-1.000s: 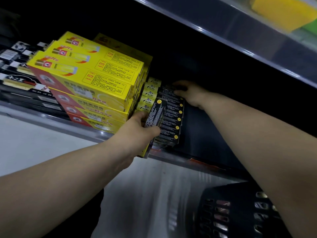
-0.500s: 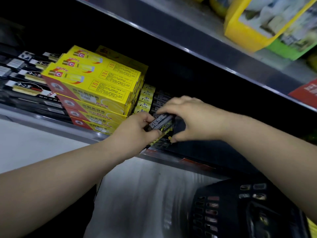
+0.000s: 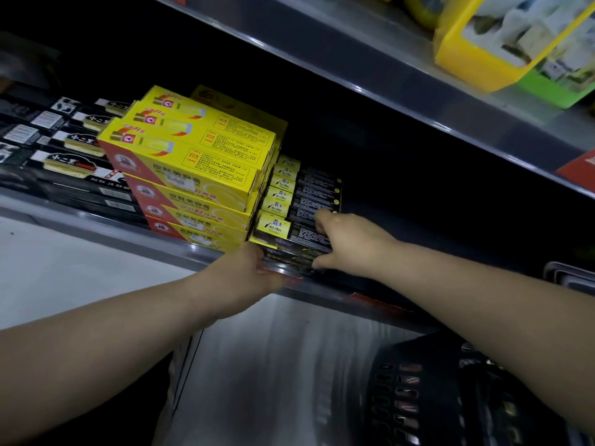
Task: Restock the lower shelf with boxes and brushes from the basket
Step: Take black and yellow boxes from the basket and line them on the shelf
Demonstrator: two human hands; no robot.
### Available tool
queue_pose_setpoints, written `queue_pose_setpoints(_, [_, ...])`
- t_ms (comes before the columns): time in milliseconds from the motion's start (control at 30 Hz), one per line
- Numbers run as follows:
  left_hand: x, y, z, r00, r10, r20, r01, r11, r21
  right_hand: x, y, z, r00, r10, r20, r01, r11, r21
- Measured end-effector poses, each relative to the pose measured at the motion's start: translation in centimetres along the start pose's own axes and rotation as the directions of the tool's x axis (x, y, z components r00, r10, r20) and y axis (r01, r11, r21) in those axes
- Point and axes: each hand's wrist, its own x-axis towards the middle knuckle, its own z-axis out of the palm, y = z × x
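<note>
the black box (image 3: 289, 231) tops the near stack at the front lip of the lower shelf (image 3: 96, 230), just right of the yellow boxes (image 3: 193, 169). your right hand (image 3: 347, 243) pinches its right end, fingers on top and thumb low on the pile, probably to square it with the row behind. your left hand (image 3: 248, 272) braces the stack's near left corner, likely against sliding; its fingers are hidden, so i can't tell their curl. brush packs (image 3: 64, 149) lie far left. the basket (image 3: 450, 397) waits near right, below.
</note>
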Motion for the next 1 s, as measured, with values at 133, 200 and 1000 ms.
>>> queue_pose_setpoints(133, [0.7, -0.2, 0.5, 1.0, 0.016, -0.003, -0.016, 0.998, -0.053, 0.4, -0.3, 1.1, 0.999, -0.03, -0.025, 0.028, 0.998, -0.064])
queue_pose_setpoints(200, [0.8, -0.4, 0.6, 0.999, 0.025, -0.029, -0.027, 0.999, -0.044, 0.5, -0.4, 1.4, 0.998, -0.056, -0.043, 0.052, 0.995, -0.08])
queue_pose_setpoints(1000, [-1.0, 3.2, 0.2, 0.988, 0.155, -0.024, -0.153, 0.984, 0.089, -4.0, 0.8, -4.5, 0.993, 0.011, -0.114, 0.007, 0.987, 0.158])
